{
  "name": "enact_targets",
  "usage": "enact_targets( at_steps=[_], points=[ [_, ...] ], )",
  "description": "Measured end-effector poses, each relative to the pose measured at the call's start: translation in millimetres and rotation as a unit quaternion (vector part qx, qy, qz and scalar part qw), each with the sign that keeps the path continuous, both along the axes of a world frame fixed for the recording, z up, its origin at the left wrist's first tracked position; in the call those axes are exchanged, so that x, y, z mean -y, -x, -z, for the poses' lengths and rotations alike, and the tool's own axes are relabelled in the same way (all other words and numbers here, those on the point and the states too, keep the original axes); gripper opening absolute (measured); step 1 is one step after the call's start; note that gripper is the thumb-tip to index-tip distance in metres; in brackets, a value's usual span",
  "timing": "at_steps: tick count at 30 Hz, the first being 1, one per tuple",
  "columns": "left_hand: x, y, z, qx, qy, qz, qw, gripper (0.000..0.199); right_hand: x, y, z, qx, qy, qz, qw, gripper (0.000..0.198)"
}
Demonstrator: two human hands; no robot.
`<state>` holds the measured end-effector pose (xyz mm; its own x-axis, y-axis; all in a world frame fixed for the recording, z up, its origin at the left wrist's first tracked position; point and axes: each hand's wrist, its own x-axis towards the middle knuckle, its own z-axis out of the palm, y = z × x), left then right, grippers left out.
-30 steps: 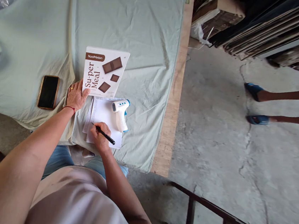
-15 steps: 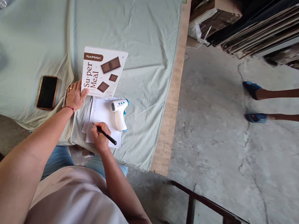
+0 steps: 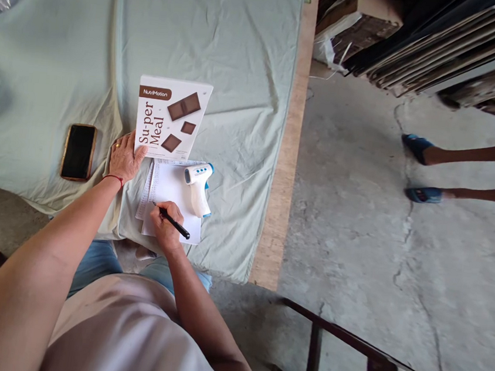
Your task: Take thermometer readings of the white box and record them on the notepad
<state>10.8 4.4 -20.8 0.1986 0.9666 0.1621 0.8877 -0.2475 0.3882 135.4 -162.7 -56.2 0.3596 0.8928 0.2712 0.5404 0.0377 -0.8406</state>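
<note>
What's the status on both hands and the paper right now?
Right hand grips black pen, tip on paper. Left hand flat on box corner. Thermometer lies on the sheet's right edge.

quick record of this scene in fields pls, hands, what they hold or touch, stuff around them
left hand: flat on the near corner of the Su-per Meal box
right hand: grip on a black pen, tip on the paper sheets
thermometer: lying on the sheets, right of the pen
phone: face up, left of the left hand
surface: table under a pale green cloth
nearby: another person's legs on the floor
</note>
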Motion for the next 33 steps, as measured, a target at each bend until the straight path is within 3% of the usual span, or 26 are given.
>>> enact_targets(
  at_steps=[13, 20, 24, 29, 33],
  points=[
    [0.0, 0.3, -0.2, -0.002, -0.002, -0.001, 1.000, 0.077, 1.6, -1.6, 1.5, -0.024, 0.009, 0.012, 1.000, 0.008],
    [-0.2, 0.2, -0.2, 0.001, -0.001, 0.000, 1.000, 0.081, 2.0, -1.1, -0.4, -0.011, -0.021, 0.011, 1.000, 0.008],
    [-0.1, 0.6, 0.1, -0.006, -0.001, -0.004, 1.000, 0.081, 9.4, -3.0, -5.6, -0.015, -0.070, 0.034, 0.997, 0.009],
    [0.1, 1.8, 1.4, -0.014, -0.008, -0.003, 1.000, 0.082, 7.3, -31.8, -17.2, 0.060, -0.106, 0.071, 0.990, 0.014],
    [-0.1, 4.1, 2.7, -0.016, -0.014, 0.000, 1.000, 0.079, -6.7, -65.7, -14.6, 0.147, -0.042, 0.149, 0.977, 0.031]
  ],
)
